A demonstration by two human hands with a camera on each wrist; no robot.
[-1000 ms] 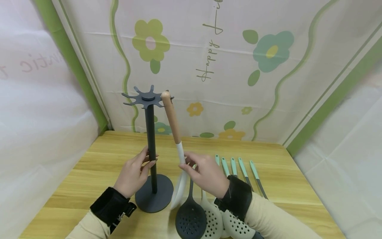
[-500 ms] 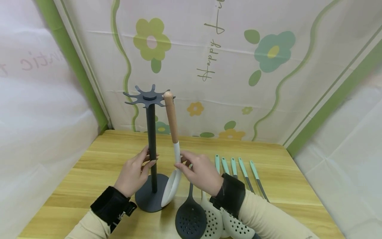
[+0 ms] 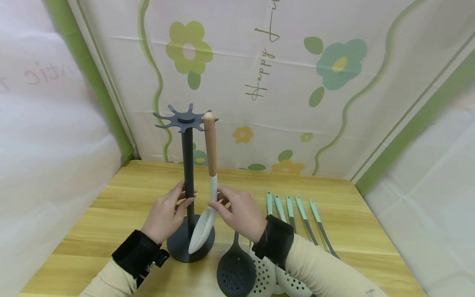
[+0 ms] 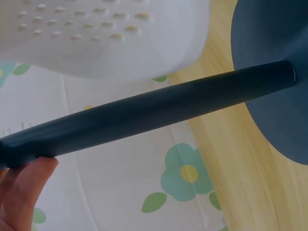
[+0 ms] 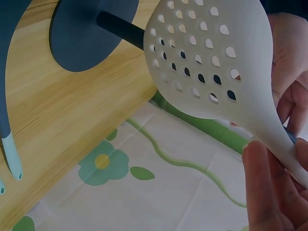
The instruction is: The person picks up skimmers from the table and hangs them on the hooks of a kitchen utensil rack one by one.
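In the head view, my left hand grips the pole of a black utensil stand, thumb in front and fingers behind. My right hand pinches the white neck of a skimmer with a wooden handle. Its handle points up, and its tip overlaps a prong of the stand's star-shaped top; whether it hangs there I cannot tell. The skimmer's perforated white head is tilted beside the pole, above the round base. From the left wrist, fingertips show under the pole.
A black skimmer and pale perforated ones lie on the wooden table at the front, partly under my right forearm. Several utensils with mint handles lie to the right. Fabric walls enclose the table.
My right hand has moved left with the skimmer, bringing its head over the stand's base and its handle nearer upright. My left hand stays on the pole.
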